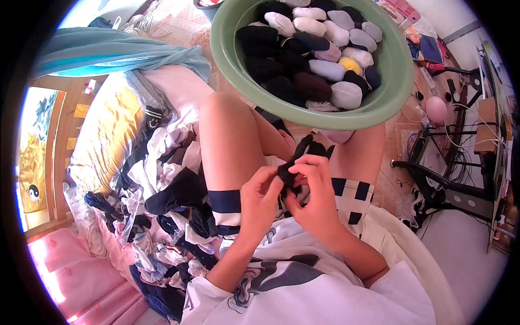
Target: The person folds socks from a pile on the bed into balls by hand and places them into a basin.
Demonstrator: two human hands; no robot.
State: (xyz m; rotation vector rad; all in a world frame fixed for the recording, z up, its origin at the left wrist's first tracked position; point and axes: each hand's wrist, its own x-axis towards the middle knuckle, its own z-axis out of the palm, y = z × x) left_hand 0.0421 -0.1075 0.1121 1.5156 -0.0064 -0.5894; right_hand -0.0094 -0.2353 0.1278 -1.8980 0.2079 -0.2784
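Note:
A crumpled black sock [303, 157] is held up in front of my lap between both hands. My left hand [259, 190] pinches its left side between thumb and fingers. On the other side, my right hand [315, 197] grips it with curled fingers, hiding part of the fabric. Beyond my knees stands a green basin [233, 73] with many rolled-up socks in it, black ones mostly on the left and white and grey ones [327, 69] on the right. A yellow bundle [350, 65] shows among them.
Loose socks [179, 192] lie in a heap on the bed left of my legs. Behind them are a yellow pillow [103, 132] and blue cloth [119, 51]. At right, a black metal frame [444, 189] with cables and a pink round object [436, 110] stand over the tiled floor.

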